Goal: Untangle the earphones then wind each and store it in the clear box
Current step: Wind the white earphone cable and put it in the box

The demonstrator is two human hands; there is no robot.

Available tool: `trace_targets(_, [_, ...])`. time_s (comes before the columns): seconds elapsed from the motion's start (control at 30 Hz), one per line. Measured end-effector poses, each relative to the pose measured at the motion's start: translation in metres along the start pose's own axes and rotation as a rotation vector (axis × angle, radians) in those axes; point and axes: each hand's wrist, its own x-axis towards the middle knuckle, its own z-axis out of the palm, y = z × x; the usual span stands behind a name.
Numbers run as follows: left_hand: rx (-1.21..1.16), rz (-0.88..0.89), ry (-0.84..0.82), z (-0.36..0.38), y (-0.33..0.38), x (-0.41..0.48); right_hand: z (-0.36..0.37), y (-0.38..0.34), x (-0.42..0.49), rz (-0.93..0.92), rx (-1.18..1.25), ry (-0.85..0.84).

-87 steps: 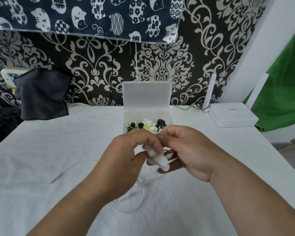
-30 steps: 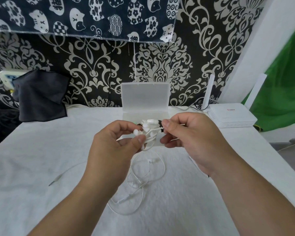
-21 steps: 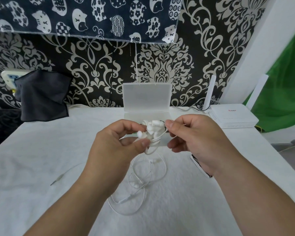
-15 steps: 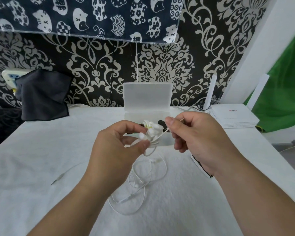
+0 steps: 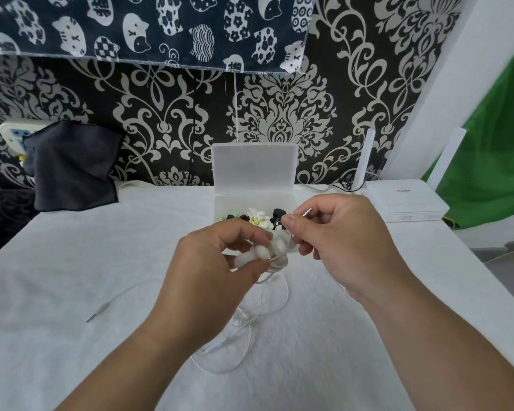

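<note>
My left hand (image 5: pixel 208 268) grips the wound white earphone (image 5: pixel 275 250) above the table's middle, its buds showing past the fingers. My right hand (image 5: pixel 339 241) pinches that earphone's cable end, and the metal jack plug (image 5: pixel 307 212) sticks out above the thumb. Loose white cable loops (image 5: pixel 241 336) hang from the bundle down to the cloth. A second jack and thin cable (image 5: pixel 101 310) lie on the table to the left. The clear box (image 5: pixel 254 200) stands open just behind my hands, lid upright, with black, white and green earphones (image 5: pixel 260 218) inside.
The table wears a white cloth (image 5: pixel 72 262). A white router (image 5: pixel 407 200) with antennas sits at the back right, a dark grey cloth (image 5: pixel 70 167) hangs at the back left over a socket. Patterned wallpaper rises right behind the box.
Both hands came apart from a tight clasp and rose a little. My right hand has drawn the jack end up and to the right, while my left keeps the coiled bundle.
</note>
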Motion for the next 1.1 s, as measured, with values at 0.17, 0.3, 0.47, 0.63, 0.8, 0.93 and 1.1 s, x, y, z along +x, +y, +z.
trace_targets(0.17, [0.011,-0.001,0.009,0.0,-0.002,-0.001,0.0,0.0,-0.001,-0.113,-0.149,0.017])
trace_targets(0.3, [0.059,-0.007,-0.013,0.004,-0.004,-0.003,0.004,-0.003,-0.003,-0.176,-0.241,-0.022])
trace_targets(0.47, [-0.072,-0.028,-0.062,0.002,-0.003,-0.003,0.006,-0.001,-0.001,-0.164,-0.275,-0.065])
trace_targets(0.63, [-0.064,-0.054,-0.089,0.005,-0.003,-0.006,0.01,0.005,0.0,-0.093,-0.309,-0.025])
trace_targets(0.8, [-0.094,-0.088,0.078,0.01,0.001,-0.007,0.019,0.0,-0.006,-0.12,-0.29,0.054])
trace_targets(0.93, [-0.129,-0.101,0.161,0.012,0.0,-0.006,0.027,-0.004,-0.013,-0.232,-0.326,0.071])
trace_targets(1.1, [-0.045,0.002,0.24,0.013,-0.003,-0.008,0.029,-0.001,-0.012,-0.344,-0.325,0.138])
